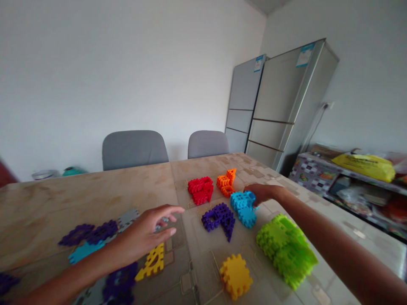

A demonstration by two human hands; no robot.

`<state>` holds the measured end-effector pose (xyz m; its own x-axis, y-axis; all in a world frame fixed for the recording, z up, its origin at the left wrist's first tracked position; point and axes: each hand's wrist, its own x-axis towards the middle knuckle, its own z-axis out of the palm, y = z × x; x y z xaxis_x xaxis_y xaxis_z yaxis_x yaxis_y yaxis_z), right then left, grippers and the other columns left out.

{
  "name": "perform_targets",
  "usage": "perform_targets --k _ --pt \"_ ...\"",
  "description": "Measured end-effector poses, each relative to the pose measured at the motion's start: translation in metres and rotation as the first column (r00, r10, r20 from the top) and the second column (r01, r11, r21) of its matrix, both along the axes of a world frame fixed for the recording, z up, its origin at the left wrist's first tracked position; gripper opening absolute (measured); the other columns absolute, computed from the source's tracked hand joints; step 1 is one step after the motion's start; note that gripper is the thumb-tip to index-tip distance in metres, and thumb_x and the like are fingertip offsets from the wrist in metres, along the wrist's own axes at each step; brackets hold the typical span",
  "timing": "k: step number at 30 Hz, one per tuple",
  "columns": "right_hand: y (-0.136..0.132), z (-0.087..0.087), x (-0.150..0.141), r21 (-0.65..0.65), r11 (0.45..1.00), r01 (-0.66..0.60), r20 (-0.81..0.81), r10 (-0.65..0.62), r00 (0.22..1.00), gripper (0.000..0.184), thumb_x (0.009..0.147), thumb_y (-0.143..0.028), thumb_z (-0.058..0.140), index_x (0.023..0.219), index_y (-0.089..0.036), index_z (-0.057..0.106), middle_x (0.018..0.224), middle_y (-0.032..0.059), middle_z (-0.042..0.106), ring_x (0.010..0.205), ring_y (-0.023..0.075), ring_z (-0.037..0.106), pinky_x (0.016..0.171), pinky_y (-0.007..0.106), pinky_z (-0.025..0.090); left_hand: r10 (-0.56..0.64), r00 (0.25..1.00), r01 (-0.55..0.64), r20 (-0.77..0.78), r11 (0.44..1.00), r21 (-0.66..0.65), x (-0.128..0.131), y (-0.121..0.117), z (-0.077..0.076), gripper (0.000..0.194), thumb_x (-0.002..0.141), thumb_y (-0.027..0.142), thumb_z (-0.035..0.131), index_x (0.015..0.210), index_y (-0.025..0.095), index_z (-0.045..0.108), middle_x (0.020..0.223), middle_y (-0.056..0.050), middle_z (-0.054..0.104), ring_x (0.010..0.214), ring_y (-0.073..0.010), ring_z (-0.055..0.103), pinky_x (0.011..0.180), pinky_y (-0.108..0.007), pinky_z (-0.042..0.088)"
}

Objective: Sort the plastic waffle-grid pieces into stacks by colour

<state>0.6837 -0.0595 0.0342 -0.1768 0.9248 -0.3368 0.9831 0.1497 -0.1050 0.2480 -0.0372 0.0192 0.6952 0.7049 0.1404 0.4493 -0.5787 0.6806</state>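
My left hand [155,226] hovers over the left part of the table with its fingers apart and nothing in them. Below it lie a yellow toothed building piece [154,262] and a light grey piece [128,219], partly covered by my arm. My right hand [262,194] curls round the edge of light blue toothed building pieces [243,201], thumb in front; some of its fingertips are hidden. Close by are a stack of orange pieces [225,182], a red stack [201,190] and purple pieces [219,218].
Lime green stacks [284,248] lie under my right forearm, and a yellow stack [235,276] sits near the front. Several purple pieces [103,231] and a flat blue piece [84,253] lie at left. Two grey chairs [135,148] stand behind the table [152,182].
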Motion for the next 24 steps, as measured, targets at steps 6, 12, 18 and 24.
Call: perform_targets --k 6,12,18,24 --pt "-0.004 0.011 0.000 -0.008 0.999 0.041 -0.019 -0.041 0.999 0.073 0.059 -0.023 0.082 0.128 -0.019 0.061 0.127 0.0113 0.067 0.116 0.0320 0.062 0.097 0.039 0.048 0.108 0.994 -0.108 -0.006 0.994 0.003 -0.050 0.002 -0.007 0.043 0.080 0.042 0.059 0.121 0.028 0.066 0.104 -0.003 0.076 0.100 -0.0246 0.070 0.086 -0.030 0.055" --pt "-0.008 0.038 -0.027 0.043 0.998 0.037 -0.050 -0.034 0.998 0.066 0.077 -0.023 0.070 0.141 -0.020 0.051 0.144 0.0098 0.055 0.127 0.0274 0.055 0.103 0.033 0.045 0.226 0.973 -0.227 -0.034 0.973 -0.030 -0.084 -0.011 -0.002 0.045 0.072 0.052 0.063 0.111 0.031 0.073 0.106 -0.003 0.078 0.097 -0.0283 0.073 0.084 -0.032 0.058" --pt "0.002 0.023 -0.082 0.112 0.992 0.063 0.109 -0.075 0.991 0.036 0.095 -0.038 0.061 0.125 -0.019 0.060 0.131 0.0108 0.060 0.115 0.0268 0.059 0.097 0.050 0.049 0.232 0.973 -0.231 0.017 0.971 -0.068 -0.093 -0.025 -0.006 0.043 0.069 0.060 0.066 0.105 0.038 0.077 0.113 0.000 0.077 0.102 -0.0335 0.071 0.088 -0.040 0.058" --pt "-0.002 0.009 -0.098 0.140 0.987 0.079 0.259 -0.114 0.959 0.035 0.095 -0.036 0.062 0.125 -0.018 0.059 0.129 0.0096 0.059 0.111 0.0256 0.060 0.092 0.048 0.052 0.251 0.968 -0.247 0.024 0.964 -0.102 -0.110 -0.029 -0.011 0.042 0.068 0.060 0.068 0.104 0.040 0.077 0.112 0.000 0.077 0.103 -0.0337 0.071 0.090 -0.041 0.058"
